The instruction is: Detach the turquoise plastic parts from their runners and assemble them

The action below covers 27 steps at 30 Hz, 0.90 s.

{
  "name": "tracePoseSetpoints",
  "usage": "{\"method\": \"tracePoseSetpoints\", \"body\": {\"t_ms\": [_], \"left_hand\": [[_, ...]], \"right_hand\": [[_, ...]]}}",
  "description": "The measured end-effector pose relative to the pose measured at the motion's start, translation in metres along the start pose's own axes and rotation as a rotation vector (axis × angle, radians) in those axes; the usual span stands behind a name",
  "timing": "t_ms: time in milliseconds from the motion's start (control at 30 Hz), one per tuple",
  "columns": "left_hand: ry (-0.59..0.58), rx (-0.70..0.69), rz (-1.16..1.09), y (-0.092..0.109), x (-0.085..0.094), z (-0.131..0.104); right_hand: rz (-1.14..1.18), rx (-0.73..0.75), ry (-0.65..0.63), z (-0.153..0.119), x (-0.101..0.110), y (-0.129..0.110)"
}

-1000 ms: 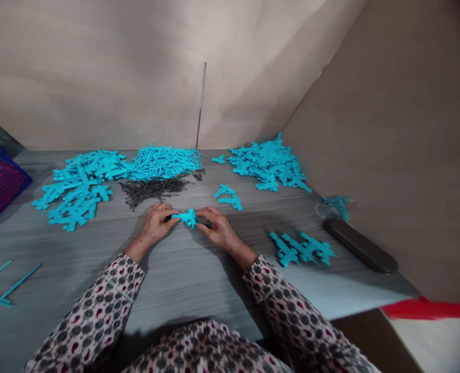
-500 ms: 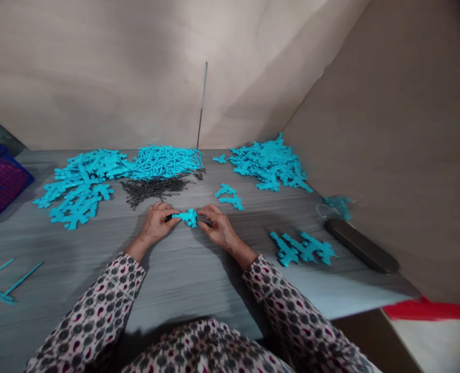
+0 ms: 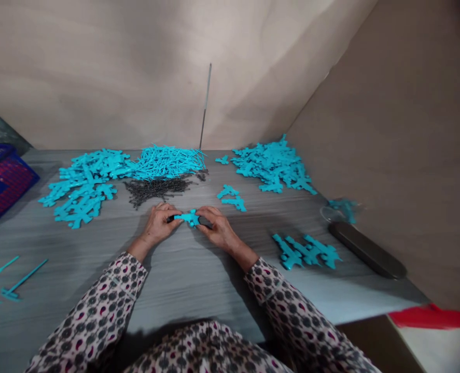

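Observation:
Between my two hands is a small turquoise plastic piece (image 3: pixel 186 218), shaped like a toy gun, lying crosswise just over the table. My left hand (image 3: pixel 159 224) is closed, pinching its narrow left end between thumb and fingertips. The wider right end sits in the pinch of my right hand (image 3: pixel 217 226), also closed. Dark patches show at the fingertips of both hands; I cannot make out what they are. Just beyond my right hand lie two loose turquoise pieces (image 3: pixel 233 202). Farther right, three longer turquoise toy-gun pieces (image 3: pixel 306 250) rest side by side.
Along the back lie a left turquoise heap (image 3: pixel 84 181), thin turquoise sticks (image 3: pixel 167 161), dark thin pins (image 3: pixel 155 190) and a right turquoise heap (image 3: pixel 270 165). A thin rod (image 3: pixel 205 106) rises behind. A dark elongated case (image 3: pixel 365 249) lies right, a blue-red basket (image 3: pixel 4 186) left.
The whole view has shifted slightly, so the table things appear a little farther right. Both hands keep their hold on the turquoise piece, with hardly any movement.

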<state>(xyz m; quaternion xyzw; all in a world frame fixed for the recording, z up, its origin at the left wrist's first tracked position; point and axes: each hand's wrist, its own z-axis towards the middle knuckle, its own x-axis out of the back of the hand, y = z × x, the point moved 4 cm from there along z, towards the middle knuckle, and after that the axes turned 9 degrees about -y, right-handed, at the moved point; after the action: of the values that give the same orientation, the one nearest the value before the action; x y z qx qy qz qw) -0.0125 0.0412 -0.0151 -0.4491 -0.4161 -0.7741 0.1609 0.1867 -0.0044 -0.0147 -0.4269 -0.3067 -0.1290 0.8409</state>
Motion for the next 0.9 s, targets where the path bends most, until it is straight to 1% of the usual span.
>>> {"method": "tracePoseSetpoints", "body": {"t_ms": [133,367,600,900], "left_hand": [[-0.002,-0.001,-0.007,0.0009,0.0008,-0.0001],[0.002,-0.010,-0.006,0.0014,0.0010,-0.0003],[-0.027,0.022,0.029,0.0043,0.0011,-0.0017],[-0.053,0.004,0.059,0.0075,0.0030,-0.0017]], "right_hand": [[-0.032,-0.024,-0.021,0.0008,-0.0011,0.0009],[-0.049,-0.025,-0.026,0.0003,-0.0021,0.0020],[-0.030,-0.017,-0.004,-0.0002,-0.0028,0.0036],[-0.024,-0.015,-0.017,0.0002,-0.0007,-0.0002]]}}
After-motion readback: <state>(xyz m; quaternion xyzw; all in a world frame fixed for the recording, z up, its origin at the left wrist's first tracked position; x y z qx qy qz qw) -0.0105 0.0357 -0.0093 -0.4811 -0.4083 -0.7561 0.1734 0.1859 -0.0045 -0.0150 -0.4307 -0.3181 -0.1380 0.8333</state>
